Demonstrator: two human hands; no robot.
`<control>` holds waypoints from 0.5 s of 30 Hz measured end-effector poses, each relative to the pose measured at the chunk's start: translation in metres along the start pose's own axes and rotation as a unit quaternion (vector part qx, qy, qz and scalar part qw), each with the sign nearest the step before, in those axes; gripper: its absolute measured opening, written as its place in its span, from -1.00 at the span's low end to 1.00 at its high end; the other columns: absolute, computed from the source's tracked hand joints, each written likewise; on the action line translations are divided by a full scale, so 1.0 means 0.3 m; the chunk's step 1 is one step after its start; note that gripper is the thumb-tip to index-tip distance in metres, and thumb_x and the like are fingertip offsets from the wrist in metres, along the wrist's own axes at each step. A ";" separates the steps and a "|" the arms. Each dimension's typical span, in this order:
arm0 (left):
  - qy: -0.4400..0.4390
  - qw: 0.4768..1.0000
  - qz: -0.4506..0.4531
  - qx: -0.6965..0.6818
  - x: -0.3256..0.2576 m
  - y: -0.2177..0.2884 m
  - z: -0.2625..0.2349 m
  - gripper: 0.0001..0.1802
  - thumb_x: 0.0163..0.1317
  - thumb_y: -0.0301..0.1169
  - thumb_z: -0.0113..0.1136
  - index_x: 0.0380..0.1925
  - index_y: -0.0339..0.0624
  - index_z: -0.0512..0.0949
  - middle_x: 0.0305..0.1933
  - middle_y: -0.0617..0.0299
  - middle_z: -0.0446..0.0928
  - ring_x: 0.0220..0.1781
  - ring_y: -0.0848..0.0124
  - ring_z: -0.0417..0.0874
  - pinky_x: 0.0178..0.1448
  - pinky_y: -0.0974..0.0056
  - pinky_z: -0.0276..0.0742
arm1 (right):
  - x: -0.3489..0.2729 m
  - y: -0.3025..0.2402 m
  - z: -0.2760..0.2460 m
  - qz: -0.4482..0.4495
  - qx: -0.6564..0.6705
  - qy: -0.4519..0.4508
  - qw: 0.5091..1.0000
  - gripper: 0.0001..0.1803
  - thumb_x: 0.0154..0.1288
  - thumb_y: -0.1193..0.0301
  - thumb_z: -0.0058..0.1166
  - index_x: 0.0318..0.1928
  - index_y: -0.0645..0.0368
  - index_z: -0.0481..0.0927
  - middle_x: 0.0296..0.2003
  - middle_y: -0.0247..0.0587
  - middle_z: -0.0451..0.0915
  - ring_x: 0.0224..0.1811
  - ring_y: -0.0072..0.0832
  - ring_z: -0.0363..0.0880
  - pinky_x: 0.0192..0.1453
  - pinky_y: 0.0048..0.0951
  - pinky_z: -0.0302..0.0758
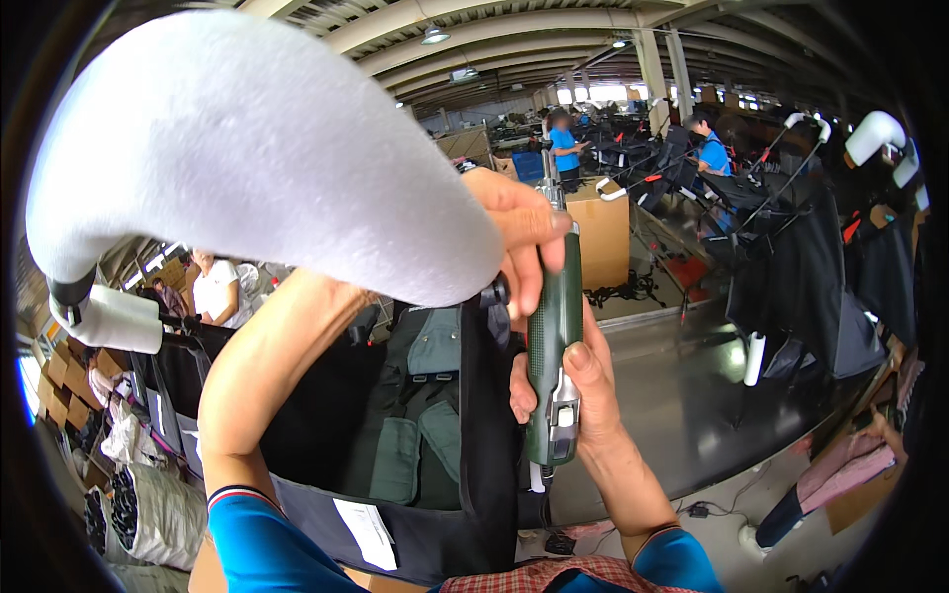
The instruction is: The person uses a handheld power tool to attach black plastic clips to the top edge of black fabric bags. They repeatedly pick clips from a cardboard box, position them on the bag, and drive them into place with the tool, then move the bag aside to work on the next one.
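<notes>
My right hand (585, 381) is wrapped round a dark green electric screwdriver (557, 311), held upright with its metal bit pointing up and its cord at the bottom. My left hand (519, 232) reaches up behind a large handle (247, 148) wrapped in white foam. Its fingers are curled in against the upper part of the screwdriver; what they hold, if anything, is hidden. A black joint of the frame (497, 294) shows just below the left fingers. Under my arms sits a black fabric stroller seat (405, 514) with grey-green strap pads (397, 460) inside.
A shiny dark table (662, 405) lies to the right, with a cardboard box (600, 237) beyond it. Black stroller frames (791, 296) stand at the right. Co-workers in blue shirts (563, 146) are farther back. White sacks (158, 509) lie at the lower left.
</notes>
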State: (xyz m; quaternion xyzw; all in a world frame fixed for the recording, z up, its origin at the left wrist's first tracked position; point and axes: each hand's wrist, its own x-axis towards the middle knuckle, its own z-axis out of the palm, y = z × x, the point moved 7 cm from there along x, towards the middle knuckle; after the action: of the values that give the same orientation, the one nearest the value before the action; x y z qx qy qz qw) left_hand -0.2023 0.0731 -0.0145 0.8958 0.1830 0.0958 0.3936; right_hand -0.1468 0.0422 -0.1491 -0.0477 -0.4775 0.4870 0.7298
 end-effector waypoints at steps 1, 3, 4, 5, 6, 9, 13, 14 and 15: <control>0.067 0.994 0.065 -0.062 -0.018 -0.010 -0.029 -0.66 0.40 -0.11 0.03 -0.24 -0.17 0.53 -0.47 0.21 0.63 -0.54 0.52 0.64 -0.56 0.57 0.24 | -0.008 -0.004 0.011 -0.005 -0.006 0.005 1.000 -0.12 0.10 0.00 0.30 0.24 0.19 0.13 0.02 0.05 0.47 -0.64 -0.35 0.50 -0.68 -0.37 0.50; 0.214 0.958 0.137 -0.132 -0.074 -0.076 -0.086 -0.68 0.38 -0.16 0.06 -0.10 -0.18 0.50 -0.21 0.18 0.62 -0.47 0.48 0.65 -0.53 0.57 0.31 | -0.018 -0.015 0.023 -0.020 -0.012 -0.003 1.000 -0.08 0.07 0.01 0.34 0.25 0.20 0.11 0.02 0.06 0.47 -0.65 -0.34 0.51 -0.68 -0.36 0.51; 0.281 0.917 0.178 -0.219 -0.122 -0.121 -0.106 -0.68 0.39 -0.20 0.04 -0.05 -0.21 0.49 -0.11 0.16 0.60 -0.31 0.43 0.67 -0.40 0.49 0.45 | -0.023 -0.022 0.024 -0.026 -0.016 -0.014 0.999 -0.05 0.05 0.02 0.35 0.26 0.21 0.10 0.02 0.07 0.47 -0.65 -0.33 0.51 -0.68 -0.35 0.51; 0.315 0.903 0.171 -0.237 -0.141 -0.173 -0.107 -0.68 0.32 -0.25 0.08 -0.04 -0.22 0.48 -0.07 0.11 0.58 -0.20 0.37 0.65 -0.23 0.40 0.50 | -0.029 -0.034 0.016 -0.035 -0.021 -0.021 0.999 -0.03 0.04 0.02 0.36 0.27 0.22 0.09 0.02 0.08 0.47 -0.66 -0.33 0.52 -0.67 -0.35 0.51; 0.356 0.886 0.163 -0.248 -0.177 -0.214 -0.113 -0.66 0.26 -0.30 0.13 -0.03 -0.24 0.47 -0.03 0.07 0.56 -0.08 0.31 0.63 -0.06 0.31 0.55 | -0.025 -0.041 0.022 -0.029 -0.013 -0.031 0.999 0.00 0.02 0.03 0.38 0.29 0.23 0.06 0.04 0.10 0.46 -0.66 -0.32 0.52 -0.67 -0.35 0.52; 0.177 0.949 0.129 -0.229 -0.177 -0.224 0.074 -0.49 -0.05 -0.43 0.16 -0.02 -0.29 0.41 0.02 -0.03 0.45 0.15 0.15 0.48 0.34 0.05 0.31 | -0.034 -0.071 0.023 -0.035 0.008 -0.035 0.999 0.13 -0.05 0.06 0.44 0.35 0.27 -0.03 0.09 0.25 0.44 -0.66 -0.29 0.55 -0.68 -0.36 0.53; 0.141 0.951 0.129 -0.244 -0.171 -0.152 0.142 -0.48 -0.14 -0.50 0.16 -0.06 -0.34 0.37 -0.01 -0.04 0.40 0.22 0.07 0.40 0.41 -0.12 0.26 | -0.074 -0.096 0.022 -0.021 0.005 -0.073 0.997 0.17 -0.09 0.10 0.48 0.35 0.28 -0.04 0.12 0.36 0.40 -0.67 -0.27 0.54 -0.67 -0.34 0.53; 0.136 0.946 0.132 -0.265 -0.167 -0.156 0.148 -0.47 -0.14 -0.52 0.17 -0.05 -0.35 0.37 -0.02 -0.04 0.40 0.23 0.07 0.40 0.40 -0.11 0.29 | -0.080 -0.096 0.011 -0.032 0.008 -0.072 0.997 0.18 -0.09 0.10 0.48 0.35 0.28 -0.07 0.14 0.39 0.37 -0.66 -0.25 0.54 -0.68 -0.33 0.53; 0.133 0.944 0.142 -0.265 -0.162 -0.141 0.149 -0.46 -0.12 -0.52 0.20 -0.04 -0.36 0.37 -0.03 -0.04 0.41 0.26 0.06 0.39 0.38 -0.07 0.36 | -0.083 -0.098 0.007 -0.033 0.033 -0.079 0.996 0.20 -0.08 0.18 0.47 0.40 0.20 -0.15 0.15 0.38 0.36 -0.64 -0.25 0.55 -0.63 -0.33 0.53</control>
State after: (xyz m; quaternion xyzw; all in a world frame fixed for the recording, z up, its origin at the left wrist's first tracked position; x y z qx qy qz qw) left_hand -0.2432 0.0500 -0.0772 0.7550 0.0727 0.3140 0.5711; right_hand -0.1305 0.0073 -0.1484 0.0313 -0.5187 0.4802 0.7066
